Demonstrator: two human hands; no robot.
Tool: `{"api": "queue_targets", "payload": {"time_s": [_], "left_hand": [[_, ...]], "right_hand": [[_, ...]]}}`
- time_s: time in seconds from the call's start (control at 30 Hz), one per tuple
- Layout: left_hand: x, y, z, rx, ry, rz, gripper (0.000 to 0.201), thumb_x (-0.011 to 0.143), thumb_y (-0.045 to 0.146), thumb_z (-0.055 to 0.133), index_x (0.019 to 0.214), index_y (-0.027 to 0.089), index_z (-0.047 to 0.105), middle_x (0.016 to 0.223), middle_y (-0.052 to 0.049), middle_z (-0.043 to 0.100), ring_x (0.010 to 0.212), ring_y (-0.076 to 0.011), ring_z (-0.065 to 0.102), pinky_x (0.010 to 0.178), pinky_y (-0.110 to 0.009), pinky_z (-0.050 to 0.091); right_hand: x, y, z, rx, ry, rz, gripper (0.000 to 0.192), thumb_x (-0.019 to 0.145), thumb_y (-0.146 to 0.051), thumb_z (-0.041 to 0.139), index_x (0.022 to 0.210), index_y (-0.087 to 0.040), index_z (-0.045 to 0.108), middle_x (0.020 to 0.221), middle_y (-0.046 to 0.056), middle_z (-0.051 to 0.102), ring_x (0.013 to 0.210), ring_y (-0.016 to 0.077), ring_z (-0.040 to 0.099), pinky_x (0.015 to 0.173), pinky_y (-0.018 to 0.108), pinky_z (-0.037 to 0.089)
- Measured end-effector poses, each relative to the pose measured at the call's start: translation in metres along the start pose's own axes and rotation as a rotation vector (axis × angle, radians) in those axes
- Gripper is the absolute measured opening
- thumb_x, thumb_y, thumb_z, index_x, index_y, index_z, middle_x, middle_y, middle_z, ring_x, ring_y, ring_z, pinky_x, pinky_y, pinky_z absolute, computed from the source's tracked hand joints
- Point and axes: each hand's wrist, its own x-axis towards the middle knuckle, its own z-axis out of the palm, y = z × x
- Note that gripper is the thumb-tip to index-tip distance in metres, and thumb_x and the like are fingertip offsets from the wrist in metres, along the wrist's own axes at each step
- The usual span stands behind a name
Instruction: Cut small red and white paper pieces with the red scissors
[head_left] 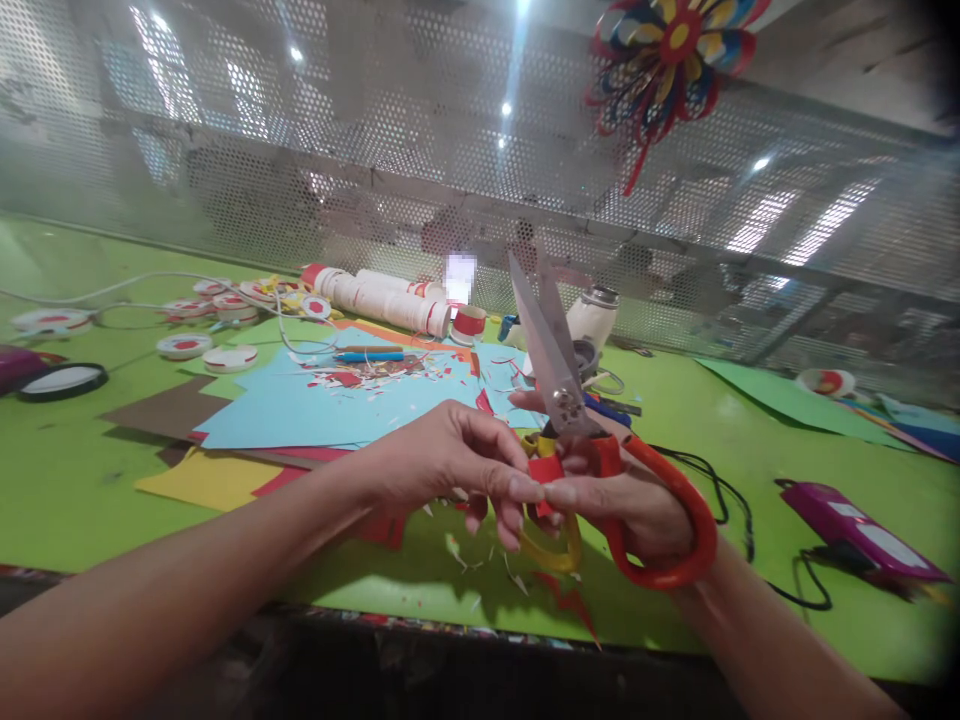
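My left hand [465, 465] is closed, pinching a small red piece of paper [546, 470] between thumb and fingers. My right hand [630, 500] holds a large pair of scissors [551, 360], with the orange-red handle looped round the hand and the yellow handle hanging below. Its thumb tip also touches the red paper, close to my left thumb. The metal blades point up and away, slightly apart, with nothing visible between them. Both hands are above the near edge of the green table [787, 600]. Some of the right fingers are hidden behind the scissors.
Coloured sheets [285, 410] with paper scraps and a blue pencil [371, 356] lie ahead. White tape rolls [390, 300] stand behind. At the right rests a purple glue gun [855, 530] with a black cord. A perforated metal panel [412, 180] rises at the back, with a paper flower [677, 45] on it.
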Motion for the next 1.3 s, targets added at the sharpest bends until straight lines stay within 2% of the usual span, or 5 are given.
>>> {"api": "queue_targets", "payload": {"time_s": [0.13,0.4,0.57,0.97,1.3], "left_hand": [[0.001,0.0,-0.005,0.005,-0.082,-0.057,0.008,0.07,0.023,0.071,0.068,0.015,0.068,0.059,-0.006,0.068,0.053,-0.0173,0.065,0.043,-0.021,0.041],[0.005,-0.005,-0.01,-0.051,-0.082,-0.08,0.012,0.07,0.023,0.073,0.071,0.013,0.066,0.061,-0.005,0.068,0.058,-0.0155,0.067,0.046,-0.018,0.043],[0.007,-0.006,-0.011,-0.064,0.007,-0.059,0.017,0.068,0.023,0.075,0.076,0.013,0.064,0.065,-0.004,0.069,0.06,-0.0125,0.066,0.048,-0.016,0.044],[0.008,-0.012,-0.008,-0.064,0.051,-0.029,0.018,0.069,0.026,0.075,0.07,0.012,0.063,0.063,-0.003,0.068,0.056,-0.0103,0.063,0.045,-0.016,0.039],[0.004,-0.004,-0.009,-0.032,0.24,-0.042,0.023,0.068,0.032,0.074,0.071,0.016,0.059,0.065,-0.001,0.065,0.057,-0.01,0.059,0.051,-0.021,0.044]], "right_hand": [[0.0,0.001,0.0,-0.018,-0.047,0.009,0.063,0.071,-0.018,0.072,0.129,-0.027,0.05,0.077,-0.002,0.066,0.057,0.0112,0.061,0.053,0.024,0.052],[0.002,0.003,-0.005,-0.089,-0.035,-0.029,0.056,0.072,-0.02,0.073,0.124,-0.028,0.054,0.083,-0.001,0.068,0.061,0.0102,0.062,0.055,0.021,0.05],[0.006,0.007,-0.009,-0.072,-0.02,-0.049,0.056,0.075,-0.019,0.071,0.126,-0.029,0.051,0.087,-0.001,0.068,0.068,0.0125,0.065,0.061,0.024,0.051],[0.004,0.009,-0.012,-0.118,-0.088,-0.077,0.059,0.079,-0.019,0.068,0.133,-0.028,0.044,0.09,0.002,0.069,0.077,0.0162,0.066,0.068,0.031,0.051],[0.011,0.013,-0.015,-0.147,0.119,-0.099,0.04,0.082,-0.024,0.066,0.12,-0.024,0.055,0.076,-0.002,0.063,0.064,0.0098,0.059,0.059,0.023,0.048]]}}
